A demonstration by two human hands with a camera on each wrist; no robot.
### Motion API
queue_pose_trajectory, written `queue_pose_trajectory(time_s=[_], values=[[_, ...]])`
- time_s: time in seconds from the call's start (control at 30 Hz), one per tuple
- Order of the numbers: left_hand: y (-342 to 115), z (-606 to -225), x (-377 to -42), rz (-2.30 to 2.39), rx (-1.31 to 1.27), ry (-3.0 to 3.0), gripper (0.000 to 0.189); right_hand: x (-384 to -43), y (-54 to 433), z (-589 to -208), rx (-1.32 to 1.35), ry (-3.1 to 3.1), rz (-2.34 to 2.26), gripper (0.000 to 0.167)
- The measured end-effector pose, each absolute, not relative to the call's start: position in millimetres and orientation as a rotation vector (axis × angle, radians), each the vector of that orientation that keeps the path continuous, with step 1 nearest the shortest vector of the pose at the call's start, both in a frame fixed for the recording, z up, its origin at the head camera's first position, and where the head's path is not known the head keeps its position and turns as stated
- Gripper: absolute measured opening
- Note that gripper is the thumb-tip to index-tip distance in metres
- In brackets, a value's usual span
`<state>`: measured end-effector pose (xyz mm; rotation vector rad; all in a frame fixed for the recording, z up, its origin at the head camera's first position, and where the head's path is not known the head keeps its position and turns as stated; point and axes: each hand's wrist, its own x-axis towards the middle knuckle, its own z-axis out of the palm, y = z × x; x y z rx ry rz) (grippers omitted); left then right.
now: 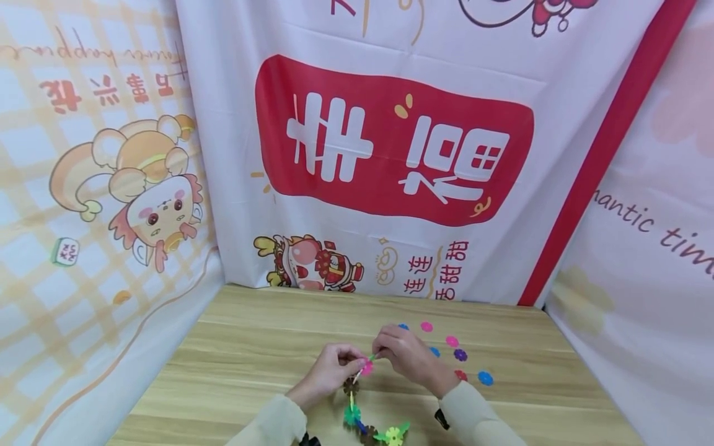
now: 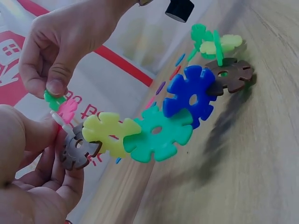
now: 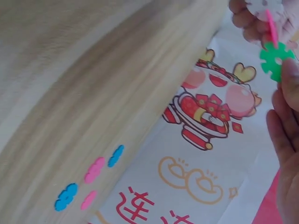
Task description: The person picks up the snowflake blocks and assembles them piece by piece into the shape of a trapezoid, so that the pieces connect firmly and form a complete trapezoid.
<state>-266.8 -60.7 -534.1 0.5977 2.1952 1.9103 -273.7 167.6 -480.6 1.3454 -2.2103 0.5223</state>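
A chain of slotted plastic snowflake discs hangs between my hands and trails down to the tabletop. My left hand (image 1: pixel 329 373) pinches it near a pink disc (image 2: pixel 69 110) and a white disc (image 3: pixel 265 6). Thumb and fingers of my right hand (image 1: pixel 409 356) grip a green disc (image 3: pixel 276 60), which meets the pink one; in the left wrist view its far side is hidden. Below, the chain continues through a brown disc (image 2: pixel 78 148), a yellow disc (image 2: pixel 110 133), a teal-green disc (image 2: pixel 161 140), a blue disc (image 2: pixel 184 88) and another brown disc (image 2: pixel 233 77), to a yellow-and-green cluster (image 2: pixel 229 43).
Loose discs lie on the wooden table (image 1: pixel 251 334) beyond and right of my right hand, among them a pink disc (image 1: pixel 452 341), a purple disc (image 1: pixel 460 355), a red disc (image 1: pixel 460 375) and a blue disc (image 1: pixel 485 378). Printed cloths (image 1: pixel 390 248) hang around the table.
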Motion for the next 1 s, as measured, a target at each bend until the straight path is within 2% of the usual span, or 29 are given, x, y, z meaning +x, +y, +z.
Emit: queue_pose_trajectory(time_s=[0.27, 0.5, 0.73, 0.9, 1.0], values=[[-60.9, -534.7, -269.0, 1.884, 0.598, 2.267, 0.01, -273.4, 166.4, -489.1, 1.333, -2.13, 0.509, 0.015], [-60.3, -533.0, -269.1, 1.847, 0.633, 2.293, 0.007, -269.0, 165.3, -485.2, 1.339, -2.156, 0.472, 0.024], [-60.2, -534.7, -270.3, 1.808, 0.658, 2.322, 0.006, -268.6, 162.7, -481.6, 1.383, -2.183, 0.369, 0.021], [-62.7, -532.1, -271.8, 1.778, 0.666, 2.286, 0.009, -272.6, 165.4, -482.8, 1.392, -2.243, 0.47, 0.018], [-65.5, -528.4, -274.7, 1.734, 0.688, 2.238, 0.017, -276.0, 169.8, -482.9, 1.41, -2.24, 0.559, 0.017]])
